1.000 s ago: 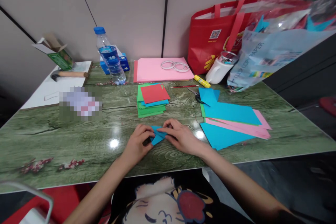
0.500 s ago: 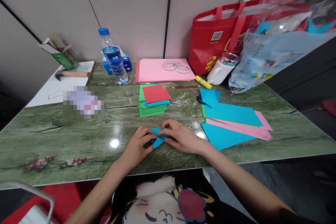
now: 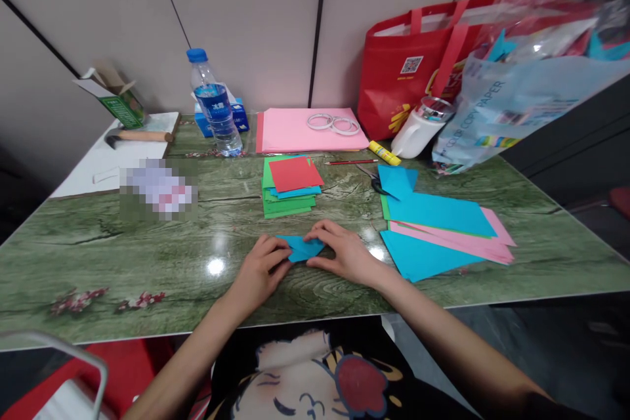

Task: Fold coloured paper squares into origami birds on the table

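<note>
Pinching folded blue paper [image 3: 302,249], left hand [image 3: 262,267] at one end, right hand [image 3: 348,254] opposite

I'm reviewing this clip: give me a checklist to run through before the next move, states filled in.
1. Left hand on the folded blue paper: ok, fingers at its left end.
2. Right hand on the same paper: ok, fingers at its right end.
3. Fold edges lined up: cannot tell, fingers cover parts of the paper.
4. Hands apart from the stack of coloured squares: ok, the stack lies beyond them.
5. Scissors uncovered: not ok, blue paper partly hides them.
6. Water bottle capped and upright: ok.
</note>
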Action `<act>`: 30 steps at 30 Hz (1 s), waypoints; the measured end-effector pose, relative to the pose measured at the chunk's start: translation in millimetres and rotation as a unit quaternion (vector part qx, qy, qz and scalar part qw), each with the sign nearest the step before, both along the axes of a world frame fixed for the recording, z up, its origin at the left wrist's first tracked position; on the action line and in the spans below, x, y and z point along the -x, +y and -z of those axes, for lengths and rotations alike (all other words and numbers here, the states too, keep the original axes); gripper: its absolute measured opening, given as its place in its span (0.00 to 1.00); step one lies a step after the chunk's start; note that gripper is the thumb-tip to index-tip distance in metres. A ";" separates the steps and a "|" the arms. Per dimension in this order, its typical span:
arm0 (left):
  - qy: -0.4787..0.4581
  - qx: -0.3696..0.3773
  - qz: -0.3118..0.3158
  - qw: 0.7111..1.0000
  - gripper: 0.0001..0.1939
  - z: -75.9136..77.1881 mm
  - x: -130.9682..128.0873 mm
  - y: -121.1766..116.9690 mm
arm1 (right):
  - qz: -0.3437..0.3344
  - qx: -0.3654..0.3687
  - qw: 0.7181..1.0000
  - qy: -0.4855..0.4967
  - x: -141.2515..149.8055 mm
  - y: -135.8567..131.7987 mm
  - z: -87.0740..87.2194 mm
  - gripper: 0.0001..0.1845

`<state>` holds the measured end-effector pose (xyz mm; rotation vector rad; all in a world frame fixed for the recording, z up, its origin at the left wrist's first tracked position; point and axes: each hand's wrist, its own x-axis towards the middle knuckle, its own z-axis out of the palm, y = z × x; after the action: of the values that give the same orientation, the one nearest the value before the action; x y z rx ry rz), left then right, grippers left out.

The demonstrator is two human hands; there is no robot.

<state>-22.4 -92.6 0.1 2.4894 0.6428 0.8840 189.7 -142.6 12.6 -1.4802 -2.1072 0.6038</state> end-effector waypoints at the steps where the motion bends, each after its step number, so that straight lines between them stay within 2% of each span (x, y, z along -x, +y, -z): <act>1: 0.005 0.002 0.003 1.000 0.07 -0.4 -0.2 -0.1 | -0.015 -0.002 1.000 -0.003 -1.4 0.3 -0.7 0.20; 5: 0.047 0.010 0.016 0.999 0.07 -1.9 -0.6 -0.7 | -0.053 -0.005 0.999 -0.010 -4.0 2.2 -3.0 0.20; 9: 0.062 0.013 0.020 0.998 0.06 -2.3 -0.5 -0.9 | -0.023 -0.005 1.000 -0.006 -1.3 2.9 -0.1 0.18; 13: 0.030 0.004 0.018 0.999 0.07 -1.8 -2.7 -0.6 | 0.008 -0.003 1.000 -0.005 0.8 2.5 2.6 0.19; 17: 0.009 -0.053 -0.015 0.998 0.09 -7.3 -5.5 1.0 | 0.004 -0.010 1.000 0.022 -1.0 2.4 -0.1 0.20; 20: -0.010 -0.132 -0.017 0.991 0.13 -17.2 -4.5 2.0 | 0.020 -0.016 0.998 0.064 -3.2 2.6 -1.9 0.23; 23: -0.045 -0.183 0.031 0.982 0.17 -26.0 -1.9 1.2 | 0.059 -0.014 0.992 0.110 -4.6 2.7 -3.3 0.26; 26: -0.060 -0.191 0.045 0.979 0.18 -28.0 -0.5 -0.5 | 0.056 0.028 0.981 0.183 -4.6 2.0 -6.1 0.25; 30: -0.065 -0.175 0.035 0.982 0.18 -21.7 -2.4 -1.2 | 0.050 0.101 0.937 0.332 -2.2 0.6 -5.9 0.25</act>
<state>-19.9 -93.8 21.8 2.7083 0.3781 1.2083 191.9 -141.9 18.6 -1.2355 -1.4690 1.1228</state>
